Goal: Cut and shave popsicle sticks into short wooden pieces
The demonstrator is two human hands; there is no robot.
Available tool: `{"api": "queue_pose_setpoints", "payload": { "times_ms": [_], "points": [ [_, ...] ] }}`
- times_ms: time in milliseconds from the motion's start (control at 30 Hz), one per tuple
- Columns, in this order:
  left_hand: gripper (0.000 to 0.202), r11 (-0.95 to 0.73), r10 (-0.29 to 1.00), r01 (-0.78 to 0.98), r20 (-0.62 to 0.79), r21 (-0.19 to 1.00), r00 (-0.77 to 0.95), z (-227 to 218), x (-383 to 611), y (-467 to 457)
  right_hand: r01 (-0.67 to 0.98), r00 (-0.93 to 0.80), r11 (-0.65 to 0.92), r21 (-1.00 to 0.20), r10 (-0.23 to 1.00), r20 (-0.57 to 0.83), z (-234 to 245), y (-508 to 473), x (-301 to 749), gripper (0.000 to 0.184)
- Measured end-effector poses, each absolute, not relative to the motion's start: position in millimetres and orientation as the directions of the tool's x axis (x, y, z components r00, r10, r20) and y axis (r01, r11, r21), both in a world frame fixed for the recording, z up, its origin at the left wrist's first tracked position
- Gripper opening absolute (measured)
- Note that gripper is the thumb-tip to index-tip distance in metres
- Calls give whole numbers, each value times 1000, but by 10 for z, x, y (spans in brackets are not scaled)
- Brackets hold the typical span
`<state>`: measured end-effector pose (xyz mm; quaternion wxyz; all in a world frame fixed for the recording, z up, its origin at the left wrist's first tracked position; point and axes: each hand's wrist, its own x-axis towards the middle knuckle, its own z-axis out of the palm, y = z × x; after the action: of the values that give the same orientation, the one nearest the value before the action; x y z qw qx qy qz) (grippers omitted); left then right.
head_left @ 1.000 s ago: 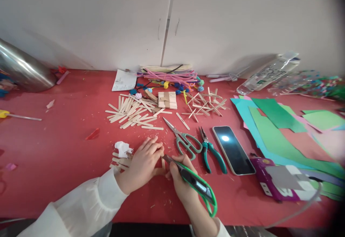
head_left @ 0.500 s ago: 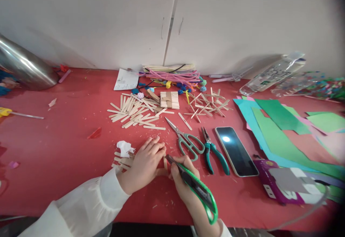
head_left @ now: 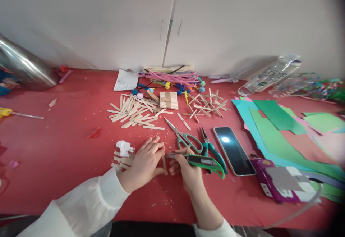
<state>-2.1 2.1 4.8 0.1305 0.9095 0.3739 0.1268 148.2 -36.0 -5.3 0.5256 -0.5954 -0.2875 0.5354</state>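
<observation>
We hold a wooden stick [head_left: 164,161] with our left hand [head_left: 143,163], our right hand [head_left: 191,176] gripping a cutter [head_left: 203,160] best angled away.

No text legible — print on bottle [head_left: 270,76], paper slip [head_left: 126,80] too blurred

The right hand [head_left: 191,175] holds a cutter [head_left: 205,160] beside the left hand [head_left: 145,165] (apparently over a stick [head_left: 164,162]).

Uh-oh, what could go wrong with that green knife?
The green knife in the right hand points toward the left hand, so a slip might cut that hand. The thin wooden stick by the left hand could snap or shoot away. The scissors lie close by, so the right hand might bump them.
</observation>
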Motion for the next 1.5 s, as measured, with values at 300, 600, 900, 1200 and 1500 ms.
{"api": "queue_pose_setpoints", "payload": {
  "times_ms": [300,600,900,1200,1500],
  "points": [
    [49,-703,699,632,152,327,699,35,-45,18,6,251,-152,-988,957,-146,-106,-468,1448,10],
    [43,-697,704,637,142,329,696,55,-43,7,419,209,31,-907,969,130,21,-499,1461,11],
    [34,-684,714,637,144,355,686,44,-45,3,461,134,63,-885,981,139,5,-501,1467,10],
    [41,-698,699,621,151,356,699,50,-36,17,352,109,-64,-934,994,-28,98,-314,1451,10],
    [43,-702,699,656,96,276,708,141,-9,28,311,127,23,-950,990,65,-1,-595,1498,11]
  ]
}}
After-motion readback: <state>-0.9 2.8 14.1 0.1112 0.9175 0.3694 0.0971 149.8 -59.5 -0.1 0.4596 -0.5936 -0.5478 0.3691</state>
